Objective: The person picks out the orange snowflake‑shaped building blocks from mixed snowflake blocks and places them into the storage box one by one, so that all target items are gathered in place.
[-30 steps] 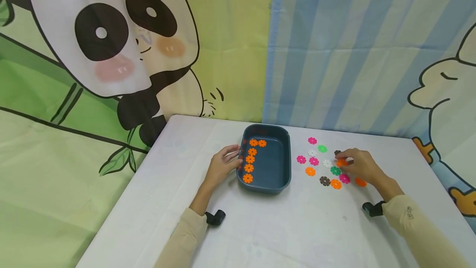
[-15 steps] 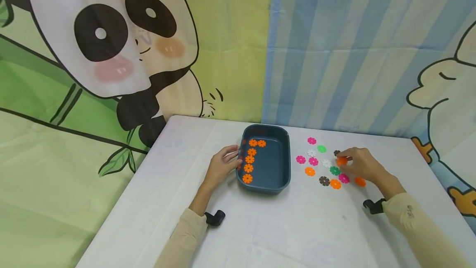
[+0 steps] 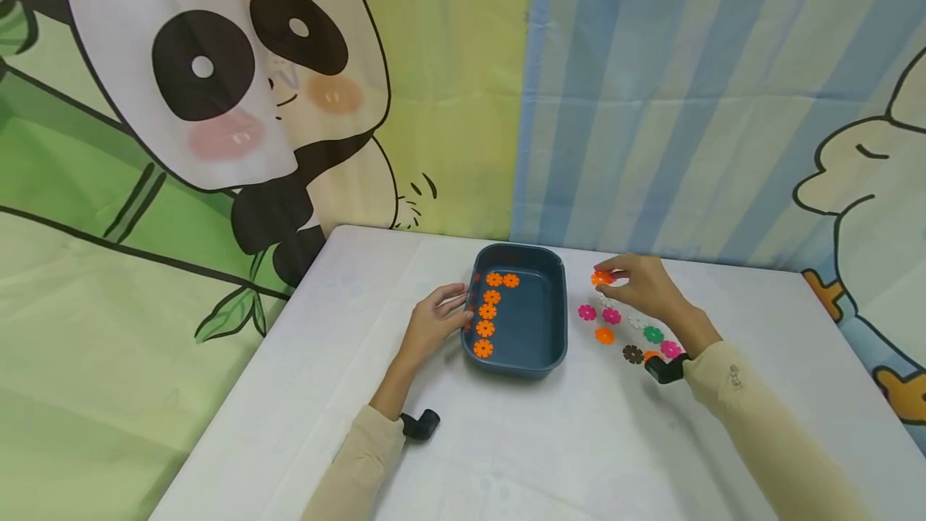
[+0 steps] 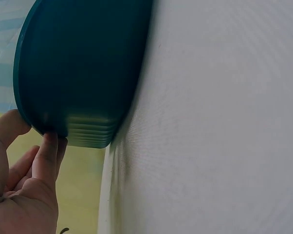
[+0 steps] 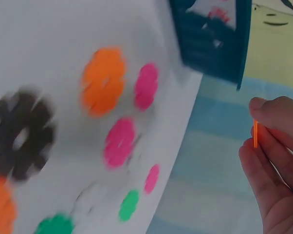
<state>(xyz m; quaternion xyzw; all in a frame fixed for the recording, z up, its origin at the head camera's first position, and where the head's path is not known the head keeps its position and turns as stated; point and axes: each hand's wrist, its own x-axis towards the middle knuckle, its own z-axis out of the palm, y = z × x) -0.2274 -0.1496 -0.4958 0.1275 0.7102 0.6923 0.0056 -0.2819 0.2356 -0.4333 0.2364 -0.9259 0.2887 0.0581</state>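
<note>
My right hand (image 3: 642, 286) pinches an orange notched plastic disc (image 3: 601, 277) between thumb and fingers, raised right of the dark blue-green plastic bin (image 3: 535, 370). In the right wrist view the disc (image 5: 255, 133) shows edge-on between the fingertips. My left hand (image 3: 428, 328) holds the bin's left side. In the left wrist view the left thumb meets the rim and other fingers touch the outer wall (image 4: 88, 129). Several orange discs (image 3: 487, 311) lie along the bin's left side, one more (image 3: 510, 281) beside the topmost.
Loose discs lie right of the bin: pink (image 3: 587, 312), orange (image 3: 604, 335), brown (image 3: 633, 354), green (image 3: 653, 334) and white (image 3: 638, 321). My right hand and forearm cover some of that area. A printed curtain (image 3: 651, 103) hangs behind the white table (image 3: 550, 457).
My right hand has lifted the orange disc from the right of the group and carried it left and toward the back. The left hand and bin stay put.
</note>
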